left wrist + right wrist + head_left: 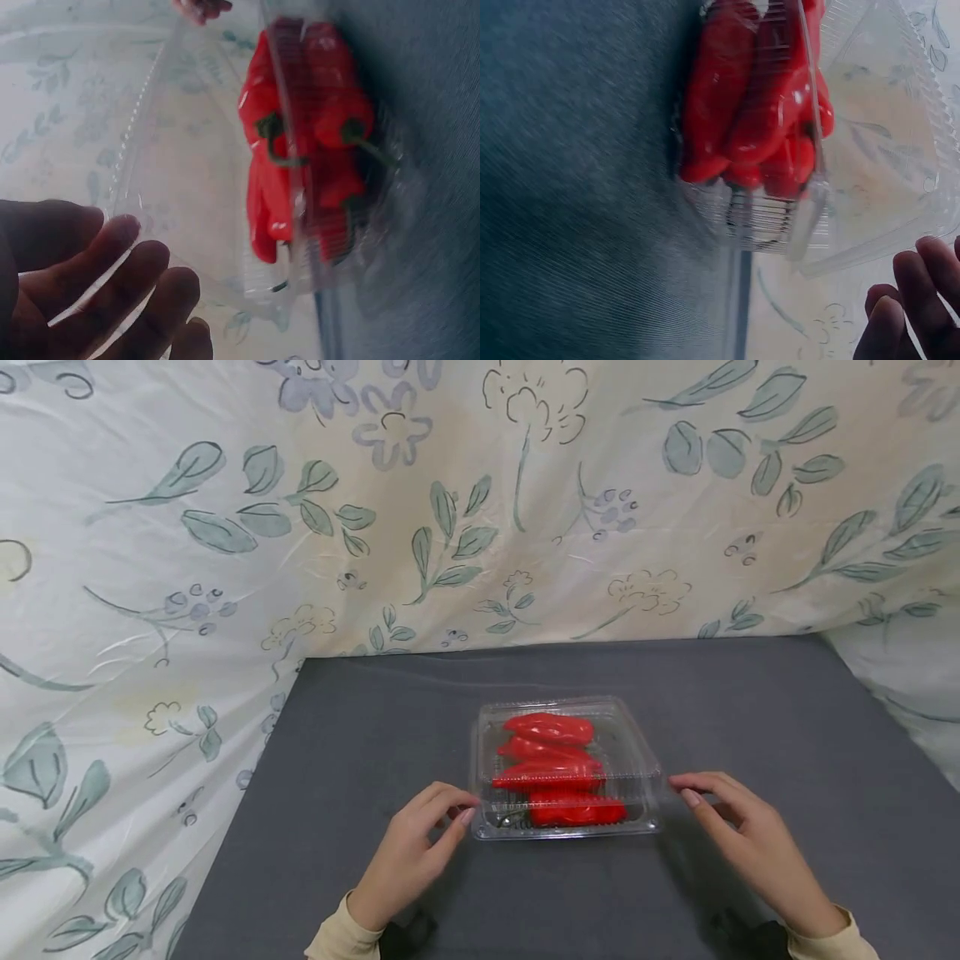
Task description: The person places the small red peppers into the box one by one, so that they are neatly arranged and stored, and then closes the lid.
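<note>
A clear plastic clamshell box lies on the grey tabletop with several red peppers inside. Green stems show on some peppers in the left wrist view. The hinged lid stands tilted up, part way from the base. At the lid's front left corner, my left hand pinches the rim between thumb and forefinger, the other fingers spread loosely. Across from it, my right hand has thumb and forefinger at the right corner of the lid; its pinch lies outside the right wrist view.
A dark grey cloth covers the table. Behind it and at the sides hangs a pale curtain printed with leaves and flowers.
</note>
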{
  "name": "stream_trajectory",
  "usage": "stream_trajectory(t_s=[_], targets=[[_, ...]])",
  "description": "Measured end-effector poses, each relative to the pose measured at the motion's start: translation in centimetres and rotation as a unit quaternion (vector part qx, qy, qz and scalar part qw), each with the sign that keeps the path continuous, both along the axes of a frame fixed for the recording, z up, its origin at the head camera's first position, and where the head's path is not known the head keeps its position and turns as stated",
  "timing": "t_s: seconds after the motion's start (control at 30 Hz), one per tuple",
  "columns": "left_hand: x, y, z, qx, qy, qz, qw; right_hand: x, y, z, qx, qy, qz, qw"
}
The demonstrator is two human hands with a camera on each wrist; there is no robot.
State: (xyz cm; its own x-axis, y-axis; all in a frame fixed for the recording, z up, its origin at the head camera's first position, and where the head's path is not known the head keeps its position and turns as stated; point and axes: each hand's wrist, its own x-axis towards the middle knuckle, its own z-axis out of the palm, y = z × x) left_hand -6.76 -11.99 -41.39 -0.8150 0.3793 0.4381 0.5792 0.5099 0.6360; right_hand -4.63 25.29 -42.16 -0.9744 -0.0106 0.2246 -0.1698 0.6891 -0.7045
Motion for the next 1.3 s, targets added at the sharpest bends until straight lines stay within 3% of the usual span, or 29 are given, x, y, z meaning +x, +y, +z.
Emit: stream_trajectory(t_s=[0.27, 0.47, 0.7, 0.9, 1.07, 1.2, 1.3], targets=[[0.5, 0.2, -1.4, 0.021, -0.008, 0.025, 0.9994, 0.4, -0.5, -1.5, -0.02, -0.022, -0.017, 0.9994], [0.6, 0.3, -2.4, 0.011, -0.041, 0.052, 0.9978, 0.5, -0.9, -2.5, -0.027, -0.023, -0.029, 0.999], [0.9, 0.6, -3.1, 0.024, -0.102, 0.08, 0.9912, 0.4, -1.2, -3.6, -0.04, -0.027, -0.026, 0.9985], [0.8, 0.8, -3.7, 0.018, -0.11, 0.093, 0.9894, 0.5, -1.3, -3.9, -0.053, -0.041, -0.036, 0.9971], [0.6, 1.0, -4.2, 0.029, -0.127, 0.1, 0.9865, 0.3, -1.5, -4.3, -0.094, -0.044, -0.022, 0.9944], [0.3, 1.1, -4.7, 0.049, -0.175, 0.102, 0.9781, 0.2, -1.8, -4.6, -0.143, -0.084, -0.02, 0.9859], [0.1, 1.2, -5.1, 0.084, -0.227, 0.101, 0.965, 0.1, -1.9, -4.9, -0.197, -0.119, -0.024, 0.9729]])
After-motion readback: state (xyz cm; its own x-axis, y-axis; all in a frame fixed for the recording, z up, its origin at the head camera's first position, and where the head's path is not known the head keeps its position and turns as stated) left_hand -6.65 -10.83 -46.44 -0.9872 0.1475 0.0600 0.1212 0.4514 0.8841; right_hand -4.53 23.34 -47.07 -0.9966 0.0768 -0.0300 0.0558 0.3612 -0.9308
